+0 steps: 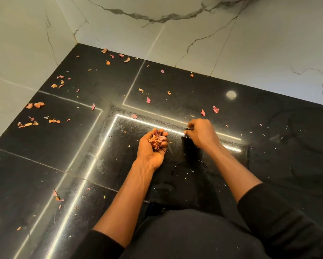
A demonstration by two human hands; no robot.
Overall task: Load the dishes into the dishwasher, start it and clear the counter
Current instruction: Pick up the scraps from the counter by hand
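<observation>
Fingers [163,138] of my left hand [153,146] curl upward, palm to the ceiling, making a loose cup around a handful of petals [155,141]: dry, crumpled, orange and pink. I judge them nearly weightless and brittle. Squeeze and they crumble. Tip the palm or move it fast and they drift out. So I would keep that cup level and only lightly closed, taking hold from below and around the heap, never pressing down on it.

Just to the right of the left hand, my right hand [201,133] is knuckles-up with its fingertips [188,128] bunched together down at the counter [269,165]. They look set to nip something small, but I cannot tell whether anything sits between them.

Loose petals [148,100] lie scattered on the glossy black stone beyond the left hand and far out to its left, with a few more nearer my body on that side. Flat flakes on a slick surface will slide rather than lift, I expect, so each wants a fingertip nip at a raised, curled edge, or a sweep into the cupped palm.

Pale veined wall tiles [250,43] rise well beyond the left hand. Black sleeves [287,221] cover both forearms near the elbow. No dishes or dishwasher are in view.
</observation>
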